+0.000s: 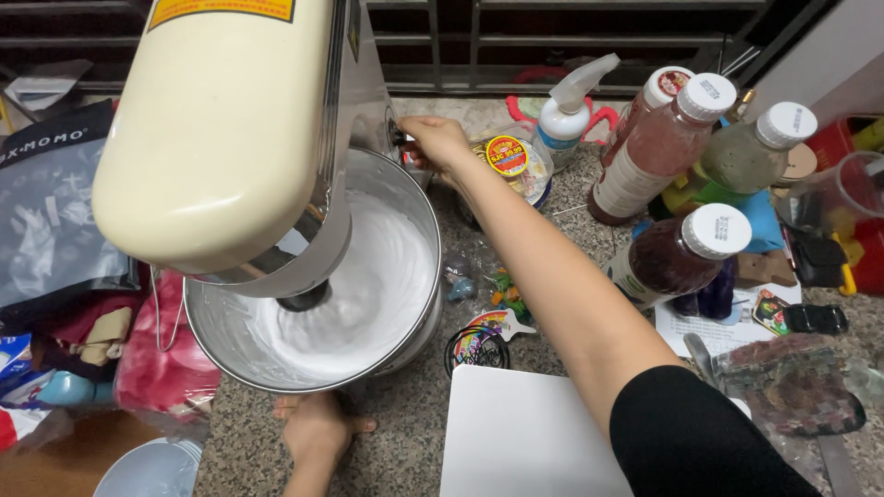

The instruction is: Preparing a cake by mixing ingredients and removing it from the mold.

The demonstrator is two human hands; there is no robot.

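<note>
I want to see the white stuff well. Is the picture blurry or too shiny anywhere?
Head view: the foam in the bowl is sharp and evenly lit; the mixer head shows soft glare and shades the bowl's left side; the far edges bend slightly.

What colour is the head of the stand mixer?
Cream; the stand mixer head shows best in the head view.

Single head view, looking steeply down from above the counter (405, 442), close over the mixer (221, 120) at left, bottles (663, 147) far right, window bars along far edge
</note>
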